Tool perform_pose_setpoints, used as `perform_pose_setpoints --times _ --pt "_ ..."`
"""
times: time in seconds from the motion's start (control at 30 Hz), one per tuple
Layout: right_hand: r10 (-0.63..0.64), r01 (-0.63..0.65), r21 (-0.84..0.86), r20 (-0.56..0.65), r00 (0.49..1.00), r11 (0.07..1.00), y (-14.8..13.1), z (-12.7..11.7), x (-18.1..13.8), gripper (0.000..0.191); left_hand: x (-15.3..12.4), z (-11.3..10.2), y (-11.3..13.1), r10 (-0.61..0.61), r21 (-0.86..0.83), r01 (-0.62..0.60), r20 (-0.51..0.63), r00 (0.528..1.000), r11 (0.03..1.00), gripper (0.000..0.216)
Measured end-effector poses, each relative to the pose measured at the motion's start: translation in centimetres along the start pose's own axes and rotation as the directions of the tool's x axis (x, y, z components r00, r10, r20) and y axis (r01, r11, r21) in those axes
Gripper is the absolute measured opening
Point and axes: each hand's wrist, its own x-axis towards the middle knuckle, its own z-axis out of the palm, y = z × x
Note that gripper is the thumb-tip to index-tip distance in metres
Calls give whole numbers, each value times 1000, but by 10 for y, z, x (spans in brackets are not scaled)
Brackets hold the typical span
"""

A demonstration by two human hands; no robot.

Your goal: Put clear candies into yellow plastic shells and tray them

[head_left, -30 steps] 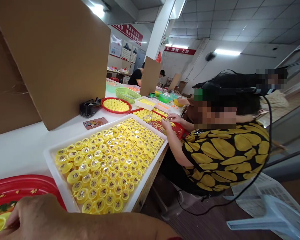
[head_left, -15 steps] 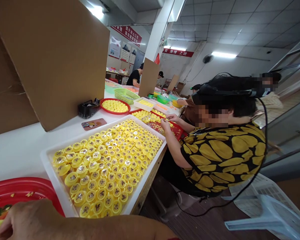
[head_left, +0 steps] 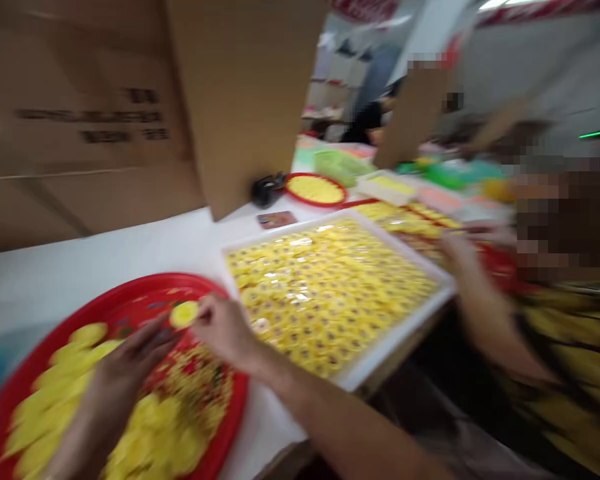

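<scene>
The picture is smeared by motion. Both of my hands are over a round red tray (head_left: 130, 300) that holds yellow caps and small loose pieces. My right hand (head_left: 225, 330) pinches a small yellow cap (head_left: 184, 313) at its fingertips. My left hand (head_left: 125, 373) reaches up toward the same cap, its fingers close beside it. To the right of the red tray lies a white tray (head_left: 395, 337) packed with several rows of yellow caps.
Cardboard boxes (head_left: 90, 113) stand at the back of the white table. A co-worker in a black and yellow top (head_left: 565, 347) sits at the right, an arm stretched over a further red tray. More trays and green baskets lie farther along the table.
The view has swung left and down onto the red tray. My left hand has come into sight, and my right hand now pinches a yellow cap above the tray.
</scene>
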Motion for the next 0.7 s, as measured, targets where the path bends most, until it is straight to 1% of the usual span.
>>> perform_pose_setpoints --times 0.03,0.07,0.1,0.17,0.23,0.37,0.47,0.6,0.7 --pt "-8 9 23 -22 1000 1000 -2 -4 0 10 -4 -3 1 -35 23 35 -38 999 999 32" --pt "-9 10 40 -41 999 999 -1 -7 2 9 -6 -5 0 -103 -40 102 -20 994 994 34" --pt "-7 9 53 -36 999 999 0 -8 5 9 -6 -4 -2 -142 -132 142 11 990 981 37" --pt "-18 19 92 -12 1000 996 4 -7 9 11 -5 -2 -8 -179 -279 177 19 984 944 42" --pt "-37 34 115 18 999 993 5 -6 8 11 -5 0 -12 -201 -360 196 25 979 912 43" --pt "-63 60 70 38 997 996 4 -5 3 10 -9 1 -14 -224 -423 205 5 975 883 33" --pt "-70 68 55 37 997 996 3 -4 3 10 -9 0 -14 -220 -444 197 -1 975 874 30" --pt "-75 72 58 44 996 996 4 -3 4 10 -10 -2 -12 -204 -482 193 31 979 854 31" --pt "-65 63 50 42 997 997 5 -4 4 10 -11 -5 -11 -203 -552 207 69 977 808 27"
